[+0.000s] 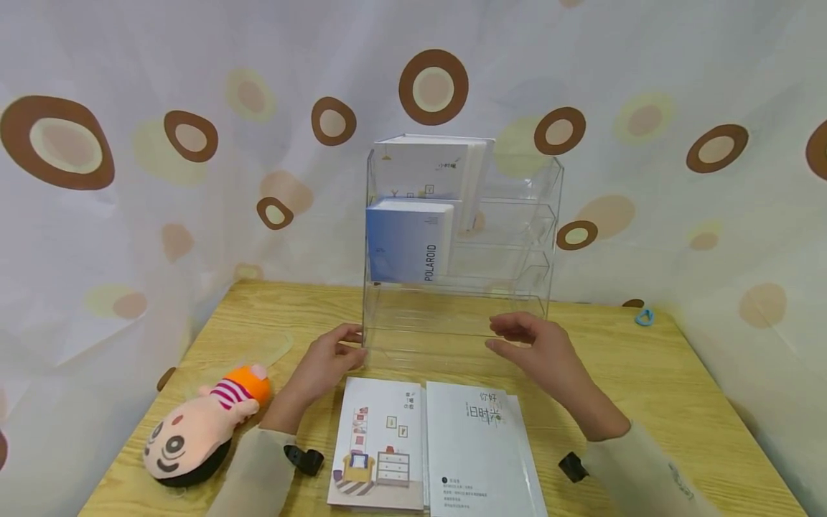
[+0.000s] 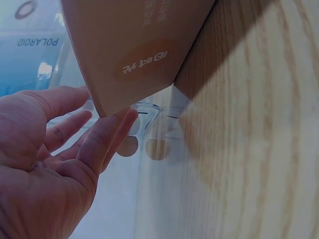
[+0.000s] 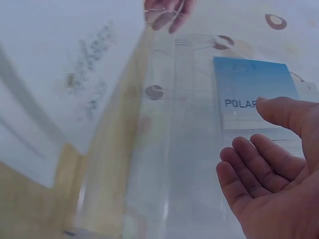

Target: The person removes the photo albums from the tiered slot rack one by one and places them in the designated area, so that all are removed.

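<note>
While you apparently position the clear rack (image 1: 491, 266), centre frame, your left hand (image 1: 326, 360) and right hand (image 1: 541, 355) are loosely extended; loading likely requires grasping the left white book (image 1: 380, 459), lower centre.

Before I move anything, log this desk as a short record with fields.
Left hand: at the lower left edge of the clear plastic tiered rack; contact unclear
Right hand: holding nothing, by the rack's lower right part
In rack: blue-and-white book marked POLAROID; on a higher tier, white book with small drawings
On wood-grain table: white book with a yellow armchair picture, beside white book with Chinese lettering
Far left: plush doll in orange and stripes, lying down
Far right: small blue loop-shaped object
</note>
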